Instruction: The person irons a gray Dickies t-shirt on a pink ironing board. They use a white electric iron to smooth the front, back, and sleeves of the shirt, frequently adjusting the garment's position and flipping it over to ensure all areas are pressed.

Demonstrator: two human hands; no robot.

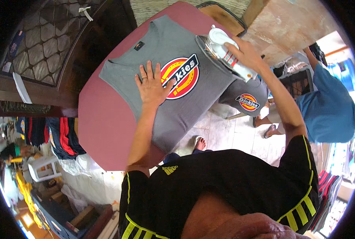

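Note:
A grey sleeveless shirt (133, 75) lies spread on a maroon-covered ironing table (101, 127). Its chest carries a red and yellow printed emblem (187, 81). My left hand (152, 85) rests flat on the cloth with fingers spread, its thumb over the emblem's left part. In my right hand (247, 53), a white steam iron (217, 36) is gripped by its handle at the shirt's right side. Whether its soleplate touches the cloth cannot be made out. Below the iron, grey cloth with a smaller matching emblem (247, 102) hangs over the table's edge.
A dark lattice door (42, 44) borders the table at left. Behind the iron stands a brown-seated chair (219, 18). Another person in a blue shirt (326, 107) is at right. Folded dark and red clothes (62, 135) and a white plastic stool (44, 167) are at lower left.

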